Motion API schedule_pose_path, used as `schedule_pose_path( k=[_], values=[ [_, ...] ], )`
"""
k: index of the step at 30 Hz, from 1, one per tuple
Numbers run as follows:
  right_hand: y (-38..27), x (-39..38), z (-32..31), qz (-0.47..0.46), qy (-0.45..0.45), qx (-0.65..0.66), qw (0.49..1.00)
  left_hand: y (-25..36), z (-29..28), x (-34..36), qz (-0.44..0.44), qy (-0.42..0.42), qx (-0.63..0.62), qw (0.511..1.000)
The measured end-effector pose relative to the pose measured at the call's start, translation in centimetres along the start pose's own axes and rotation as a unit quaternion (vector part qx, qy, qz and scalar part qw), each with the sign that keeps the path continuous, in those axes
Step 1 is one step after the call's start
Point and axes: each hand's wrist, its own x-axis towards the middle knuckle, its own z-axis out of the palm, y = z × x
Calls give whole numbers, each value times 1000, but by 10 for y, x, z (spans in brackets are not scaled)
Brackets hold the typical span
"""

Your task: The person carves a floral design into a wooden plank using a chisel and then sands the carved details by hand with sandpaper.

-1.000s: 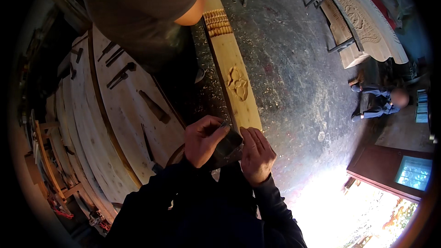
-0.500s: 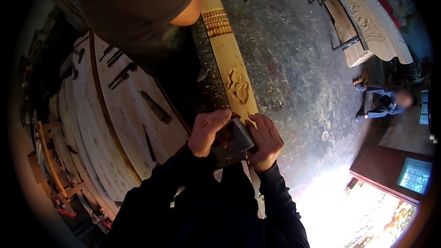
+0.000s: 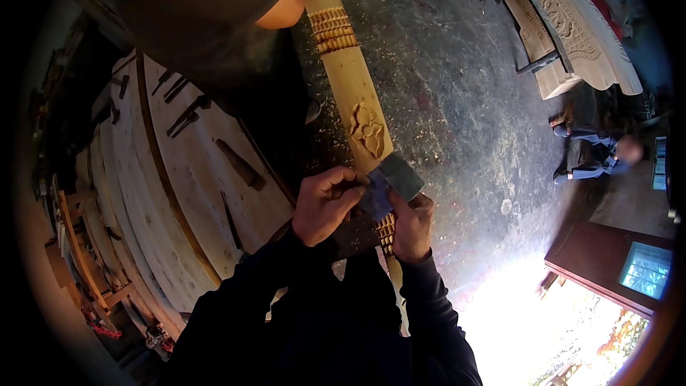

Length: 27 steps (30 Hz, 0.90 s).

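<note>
A folded sheet of sandpaper (image 3: 401,176), grey on one face and bluish on the other, is held up over a long carved wooden board (image 3: 349,82). My right hand (image 3: 413,229) is closed on its lower edge, thumb on the near face. At its left edge my left hand (image 3: 325,204) pinches the bluish part between thumb and fingers. Under and beyond the sheet, the board shows a raised flower carving (image 3: 367,131) and a ribbed band (image 3: 333,30). Another ribbed stretch (image 3: 386,234) shows between my hands, partly covered.
Another person (image 3: 200,14) in dark clothing stands close at the upper left, beside the board. Planks (image 3: 132,179) on the left carry several hand tools (image 3: 188,116). Wood chips dot the concrete floor (image 3: 457,107). A seated person (image 3: 600,154) and carved panels (image 3: 572,28) are at the right.
The sheet has turned and tilted up, showing its bluish face. My left fingers have closed on its edge, and my right hand has shifted under it. The other person has leaned left.
</note>
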Motion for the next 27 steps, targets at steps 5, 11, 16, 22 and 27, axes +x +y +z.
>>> schedule_pose_path(
  k=[5, 11, 16, 22, 27],
  values=[
    [-3, -3, -6, -72, -24, -95, 993, -1, -6, -4, -19, 1, -2, 1000],
    [-32, -21, 7, -31, -121, -136, 983, -7, 3, -15, 44, 47, 7, 998],
    [-13, -21, 7, -146, 18, -132, 980, -28, 26, -13, 107, 46, 51, 992],
    [-32, 11, -4, -426, 92, -527, 730, -39, 16, 13, 128, 127, 96, 979],
    [-23, 49, -7, -496, -55, -667, 554, 5, -9, 107, 318, 197, 251, 893]
  ],
)
